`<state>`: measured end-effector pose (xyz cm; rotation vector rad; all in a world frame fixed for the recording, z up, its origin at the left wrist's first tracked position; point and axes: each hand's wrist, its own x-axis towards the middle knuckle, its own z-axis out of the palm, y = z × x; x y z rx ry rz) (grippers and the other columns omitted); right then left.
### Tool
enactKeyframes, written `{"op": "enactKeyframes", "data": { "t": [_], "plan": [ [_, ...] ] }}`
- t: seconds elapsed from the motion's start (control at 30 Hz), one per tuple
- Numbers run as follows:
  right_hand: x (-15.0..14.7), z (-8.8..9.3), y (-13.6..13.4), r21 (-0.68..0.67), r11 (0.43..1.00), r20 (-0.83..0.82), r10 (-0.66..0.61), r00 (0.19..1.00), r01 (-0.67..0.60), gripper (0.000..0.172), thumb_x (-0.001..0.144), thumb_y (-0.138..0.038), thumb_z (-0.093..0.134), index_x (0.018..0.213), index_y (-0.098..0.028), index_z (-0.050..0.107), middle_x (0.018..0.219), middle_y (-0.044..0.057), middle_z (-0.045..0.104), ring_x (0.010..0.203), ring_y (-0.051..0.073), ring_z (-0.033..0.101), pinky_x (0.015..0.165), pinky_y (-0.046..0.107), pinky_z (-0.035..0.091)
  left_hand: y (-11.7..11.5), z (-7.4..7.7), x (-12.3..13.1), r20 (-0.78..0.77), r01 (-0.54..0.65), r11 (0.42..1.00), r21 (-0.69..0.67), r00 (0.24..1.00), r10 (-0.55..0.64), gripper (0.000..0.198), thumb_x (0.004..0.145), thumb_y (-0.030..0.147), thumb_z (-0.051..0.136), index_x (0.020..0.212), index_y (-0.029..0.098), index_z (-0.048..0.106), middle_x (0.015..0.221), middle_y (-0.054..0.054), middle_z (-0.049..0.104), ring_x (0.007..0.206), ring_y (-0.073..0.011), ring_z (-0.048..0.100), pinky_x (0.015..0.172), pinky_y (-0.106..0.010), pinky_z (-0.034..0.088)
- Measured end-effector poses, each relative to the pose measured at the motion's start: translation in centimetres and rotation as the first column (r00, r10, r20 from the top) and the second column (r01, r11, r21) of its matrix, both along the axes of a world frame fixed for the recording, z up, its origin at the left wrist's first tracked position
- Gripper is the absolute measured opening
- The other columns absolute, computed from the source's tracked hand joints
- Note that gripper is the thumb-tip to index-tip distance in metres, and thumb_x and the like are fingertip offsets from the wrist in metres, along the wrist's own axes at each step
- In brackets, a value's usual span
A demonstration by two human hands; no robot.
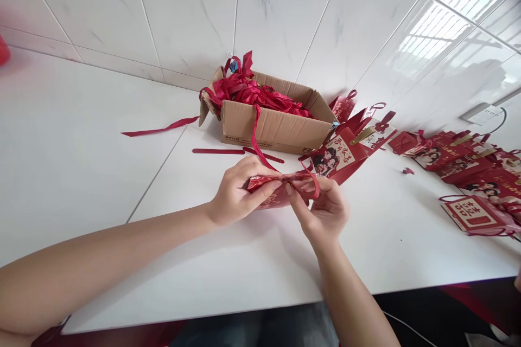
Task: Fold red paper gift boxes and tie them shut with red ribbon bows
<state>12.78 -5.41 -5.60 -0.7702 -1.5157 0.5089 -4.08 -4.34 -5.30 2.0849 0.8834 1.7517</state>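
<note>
Between my two hands, above the white table, is a red gift box [273,200] with gold print on its side. My left hand [241,188] is closed on its left part, thumb in front and fingers behind. My right hand [323,207] pinches at the middle of its top edge, where a red strap [315,184] loops up by the fingers. What exactly the right fingertips grip is partly hidden. Just behind the box lie flat dark red straps [223,151], and a red ribbon [256,138] hangs down towards the left hand.
A cardboard box [277,127] heaped with red ribbon [260,92] stands near the tiled wall. One ribbon end trails left over the table [81,146]. Red printed gift boxes [340,154] stand to its right, and several more [468,214] line the far right. A wall socket [482,114] sits above.
</note>
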Motion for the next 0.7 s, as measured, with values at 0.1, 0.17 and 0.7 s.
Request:
{"op": "enactKeyframes", "data": {
  "t": [0.1, 0.17, 0.7],
  "plan": [
    [-0.2, 0.2, -0.1, -0.027, 1.0, -0.031, 0.003, 1.0, -0.004, 0.018, 0.074, -0.015, 0.072, 0.081, -0.025, 0.058, 0.069, -0.002, 0.064, 0.058, 0.012, 0.059, 0.045, 0.025, 0.045, 0.0, 0.0, 0.0, 0.007, 0.004, 1.0, 0.007, 1.0, -0.004, 0.008, 0.083, 0.019, 0.066, 0.09, 0.02, 0.07, 0.071, -0.002, 0.064, 0.067, -0.0122, 0.056, 0.062, -0.026, 0.048],
    [-0.3, 0.4, -0.2, -0.044, 0.999, -0.053, 0.001, 0.999, -0.004, 0.018, 0.073, -0.015, 0.072, 0.079, -0.025, 0.059, 0.066, -0.003, 0.063, 0.055, 0.011, 0.056, 0.043, 0.024, 0.043, 0.1, 0.0, 0.1, 0.01, 0.003, 1.0, 0.01, 1.0, -0.003, 0.008, 0.082, 0.019, 0.066, 0.089, 0.02, 0.07, 0.071, -0.001, 0.064, 0.066, -0.0121, 0.056, 0.062, -0.026, 0.048],
    [-0.1, 0.7, -0.3, -0.01, 0.998, -0.02, 0.065, 0.998, -0.065, 0.021, 0.07, -0.009, 0.071, 0.08, -0.024, 0.059, 0.074, -0.002, 0.068, 0.058, 0.011, 0.06, 0.042, 0.021, 0.044, -1.1, 2.5, 0.3, -0.116, -0.138, 0.99, -0.025, 0.984, 0.134, 0.009, 0.07, 0.014, 0.065, 0.062, 0.015, 0.06, 0.055, 0.001, 0.061, 0.05, -0.0089, 0.051, 0.048, -0.022, 0.041]
  ]
}}
